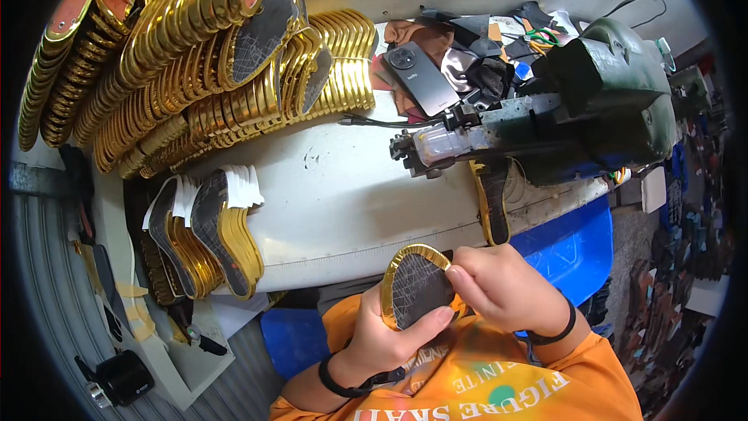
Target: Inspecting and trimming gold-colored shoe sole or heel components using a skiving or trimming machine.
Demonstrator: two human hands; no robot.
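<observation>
A dark grey shoe insole (pixel 421 290) with a shiny gold folded edge is held up in front of my orange shirt. Cracked pale lines run over its dark face. My left hand (pixel 383 347) grips it from the lower left, thumb laid across the face and fingers behind. At its right edge my right hand (pixel 502 288) is closed, fingertips pinched on the gold rim; the exact grip is partly hidden. Another gold-edged insole (pixel 492 206) lies on the table, below the head of a dark green machine (pixel 612 105).
Large stacks of gold-edged insoles (pixel 187 70) fill the back left. Two smaller bundles (pixel 234 242) with white strips stand at the table's left front. A phone (pixel 421 78) lies on fabric scraps. Blue bins (pixel 573 238) sit below the table (pixel 343 210); a black cylinder (pixel 125 378) is lower left.
</observation>
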